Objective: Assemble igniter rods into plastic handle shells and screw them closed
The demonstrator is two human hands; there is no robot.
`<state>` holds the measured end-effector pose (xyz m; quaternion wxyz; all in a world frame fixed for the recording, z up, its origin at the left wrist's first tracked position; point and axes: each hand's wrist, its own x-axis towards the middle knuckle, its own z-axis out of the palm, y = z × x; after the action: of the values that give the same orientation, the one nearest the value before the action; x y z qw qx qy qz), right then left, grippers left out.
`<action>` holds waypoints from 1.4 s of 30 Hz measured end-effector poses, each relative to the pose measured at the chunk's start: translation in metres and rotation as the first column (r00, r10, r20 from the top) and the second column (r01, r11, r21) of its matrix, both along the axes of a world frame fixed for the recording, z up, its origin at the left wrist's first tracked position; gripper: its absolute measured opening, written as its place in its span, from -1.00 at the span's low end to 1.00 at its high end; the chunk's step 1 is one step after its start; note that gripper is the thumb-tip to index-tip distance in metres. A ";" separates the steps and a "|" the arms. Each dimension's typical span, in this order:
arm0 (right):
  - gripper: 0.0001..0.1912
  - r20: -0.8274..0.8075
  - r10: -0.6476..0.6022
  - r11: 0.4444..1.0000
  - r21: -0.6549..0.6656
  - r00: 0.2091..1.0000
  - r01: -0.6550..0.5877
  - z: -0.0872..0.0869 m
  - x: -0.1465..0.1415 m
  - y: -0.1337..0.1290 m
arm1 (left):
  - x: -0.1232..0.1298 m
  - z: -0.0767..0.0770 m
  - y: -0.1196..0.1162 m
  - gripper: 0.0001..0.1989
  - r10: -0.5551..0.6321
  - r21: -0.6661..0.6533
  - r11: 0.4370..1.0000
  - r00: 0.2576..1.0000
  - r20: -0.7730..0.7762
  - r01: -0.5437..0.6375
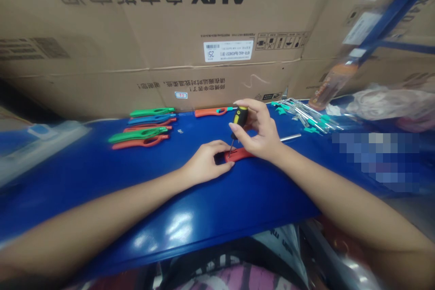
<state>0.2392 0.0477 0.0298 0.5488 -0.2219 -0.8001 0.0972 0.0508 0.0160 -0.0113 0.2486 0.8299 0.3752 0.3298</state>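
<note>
My right hand (260,129) is closed round the black and yellow handle of a small screwdriver (240,118). Its thin shaft points down, the tip resting at the left end of a red long-necked lighter (240,154). That lighter lies flat on the blue table, and its silver tube (290,137) sticks out to the right from behind my right hand. My left hand (210,161) grips the lighter's left end between thumb and fingers. Behind my hands lies an orange lighter (210,112) with a teal trigger. Tiny metal bits, perhaps screws (180,131), lie left of it.
Several green, blue and red lighter bodies (142,133) lie in a row at back left. At back right is a pile of metal tubes with teal parts (309,115), beside a drink bottle (335,84) and a plastic bag (387,102). A large cardboard box (136,45) stands behind the table (136,208).
</note>
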 end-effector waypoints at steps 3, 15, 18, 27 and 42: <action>-0.50 0.061 0.063 0.998 -0.033 0.996 -0.061 0.005 0.002 -0.003 | 0.000 0.000 0.000 -0.75 -0.012 0.007 1.000 1.000 0.011 0.012; -0.57 0.164 0.026 1.000 0.002 0.986 -0.027 0.018 0.007 -0.001 | -0.001 -0.001 0.000 -0.70 -0.008 0.006 1.000 1.000 0.004 0.008; -0.58 0.154 0.148 0.980 -0.158 0.977 -0.123 0.022 0.009 -0.001 | 0.000 -0.001 0.000 -0.74 -0.024 -0.003 1.000 0.999 0.024 0.024; -0.57 0.106 0.085 0.990 -0.124 0.991 -0.071 0.017 0.011 0.009 | -0.001 0.001 0.000 -0.72 -0.022 0.005 1.000 1.000 0.015 0.022; -0.67 0.082 0.079 0.994 -0.081 0.994 -0.072 0.021 0.010 0.003 | 0.000 0.002 -0.001 -0.74 -0.029 -0.001 1.000 0.999 0.021 0.029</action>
<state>0.2496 0.0510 0.0507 0.5012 -0.2167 -0.8260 0.1395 0.0509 0.0155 -0.0097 0.2580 0.8315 0.3607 0.3346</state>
